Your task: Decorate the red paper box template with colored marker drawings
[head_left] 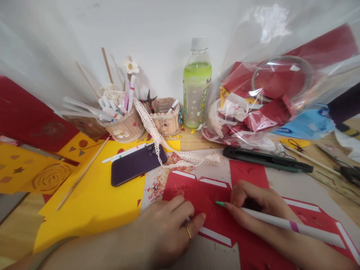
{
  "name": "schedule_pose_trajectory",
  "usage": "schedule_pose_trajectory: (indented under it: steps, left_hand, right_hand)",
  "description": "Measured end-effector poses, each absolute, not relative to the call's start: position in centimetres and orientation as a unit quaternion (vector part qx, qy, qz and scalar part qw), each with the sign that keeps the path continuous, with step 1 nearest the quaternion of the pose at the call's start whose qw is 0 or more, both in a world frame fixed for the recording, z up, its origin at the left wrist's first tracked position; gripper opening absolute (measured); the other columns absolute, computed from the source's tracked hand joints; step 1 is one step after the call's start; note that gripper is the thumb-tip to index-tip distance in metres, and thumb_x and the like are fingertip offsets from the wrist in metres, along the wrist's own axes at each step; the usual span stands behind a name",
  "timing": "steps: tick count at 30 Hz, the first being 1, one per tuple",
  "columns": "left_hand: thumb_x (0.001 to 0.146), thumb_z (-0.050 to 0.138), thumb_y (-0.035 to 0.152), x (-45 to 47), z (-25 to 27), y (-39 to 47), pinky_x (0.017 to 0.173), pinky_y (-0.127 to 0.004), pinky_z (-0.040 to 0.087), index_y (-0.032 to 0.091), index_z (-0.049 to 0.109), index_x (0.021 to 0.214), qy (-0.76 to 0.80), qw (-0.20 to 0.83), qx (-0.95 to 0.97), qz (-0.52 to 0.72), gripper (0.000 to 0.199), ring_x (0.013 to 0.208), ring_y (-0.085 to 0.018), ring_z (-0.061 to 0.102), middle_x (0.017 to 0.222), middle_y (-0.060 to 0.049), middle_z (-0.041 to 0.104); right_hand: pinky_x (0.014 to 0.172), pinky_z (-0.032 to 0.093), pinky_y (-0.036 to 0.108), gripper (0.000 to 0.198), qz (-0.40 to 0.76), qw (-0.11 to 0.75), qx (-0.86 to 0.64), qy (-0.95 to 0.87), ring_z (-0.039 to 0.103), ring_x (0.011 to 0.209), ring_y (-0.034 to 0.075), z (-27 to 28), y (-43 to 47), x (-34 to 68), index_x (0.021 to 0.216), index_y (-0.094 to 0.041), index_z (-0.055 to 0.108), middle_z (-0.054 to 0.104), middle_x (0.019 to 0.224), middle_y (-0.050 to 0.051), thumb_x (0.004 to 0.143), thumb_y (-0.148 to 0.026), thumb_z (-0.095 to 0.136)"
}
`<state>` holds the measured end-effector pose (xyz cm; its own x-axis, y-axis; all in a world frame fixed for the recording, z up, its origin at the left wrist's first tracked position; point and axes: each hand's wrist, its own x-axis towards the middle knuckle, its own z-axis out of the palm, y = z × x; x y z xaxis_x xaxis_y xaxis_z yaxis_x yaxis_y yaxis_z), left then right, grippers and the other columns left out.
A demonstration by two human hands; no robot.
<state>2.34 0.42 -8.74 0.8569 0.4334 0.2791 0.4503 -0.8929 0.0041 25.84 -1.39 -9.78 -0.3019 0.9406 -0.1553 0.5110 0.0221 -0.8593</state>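
My right hand (260, 204) grips a white marker pen (270, 217) with a purple band. Its green tip points left, just over a cut and folded piece of red card (206, 193); contact with the surface is hard to judge. White strips run along the card's flaps, and a faint flower outline shows near its upper left. My left hand (168, 227), wearing a ring, rests on the card's left part with fingers curled. A small whitish thing shows between those fingers, mostly hidden.
Yellow card (120, 202) lies left, under a dark phone (135, 167) and a wooden stick (84, 174). Lace ribbon (194, 157) trails from decorated pots (123, 129). Behind stand a green-drink bottle (197, 86) and a clear bag of scraps (258, 108). A utility knife (267, 159) and scissors (350, 174) lie right.
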Motion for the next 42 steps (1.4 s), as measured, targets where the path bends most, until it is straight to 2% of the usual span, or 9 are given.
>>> schedule_pose_trajectory:
  steps: [5, 28, 34, 42]
  left_hand:
    - [0.096, 0.024, 0.018, 2.38, -8.69, 0.53, 0.043, -0.024, 0.039, 0.019, 0.050, 0.102, -0.224, 0.024, -0.962, -0.154, 0.026, 0.060, -0.016, 0.057, 0.071, 0.002, 0.061]
    - [0.096, 0.027, 0.017, 2.40, -9.21, 0.35, 0.048, -0.024, 0.039, 0.020, 0.048, 0.105, -0.236, 0.021, -0.959, -0.153, 0.023, 0.061, -0.016, 0.057, 0.070, 0.003, 0.060]
    - [0.095, 0.030, 0.017, 2.25, -9.16, 0.41, 0.048, -0.024, 0.038, 0.019, 0.048, 0.107, -0.226, 0.025, -0.963, -0.143, 0.022, 0.062, -0.016, 0.057, 0.072, 0.002, 0.060]
    - [0.096, 0.027, 0.017, 2.39, -9.29, 0.34, 0.048, -0.025, 0.041, 0.020, 0.049, 0.105, -0.233, 0.026, -0.960, -0.156, 0.024, 0.062, -0.016, 0.057, 0.070, 0.002, 0.060]
  right_hand:
    - [0.049, 0.032, 0.025, 0.025, 0.440, 0.244, -0.544, -0.672, 0.042, 0.056, 0.013, -9.75, -1.31, 25.79, 0.068, -0.023, 0.040, 0.047, 0.062, -0.004, 0.090, -0.035, 0.047]
    - [0.046, 0.031, 0.025, 0.027, 0.449, 0.254, -0.534, -0.670, 0.042, 0.053, 0.012, -9.54, -1.43, 25.84, 0.065, -0.023, 0.040, 0.048, 0.059, -0.004, 0.088, -0.034, 0.049]
    - [0.046, 0.031, 0.025, 0.026, 0.449, 0.252, -0.532, -0.673, 0.041, 0.052, 0.012, -9.85, -1.22, 25.87, 0.065, -0.023, 0.040, 0.047, 0.058, -0.004, 0.087, -0.029, 0.050]
    - [0.047, 0.031, 0.025, 0.027, 0.472, 0.258, -0.525, -0.659, 0.041, 0.053, 0.012, -9.67, -1.48, 25.91, 0.065, -0.023, 0.040, 0.047, 0.060, -0.003, 0.089, -0.033, 0.049]
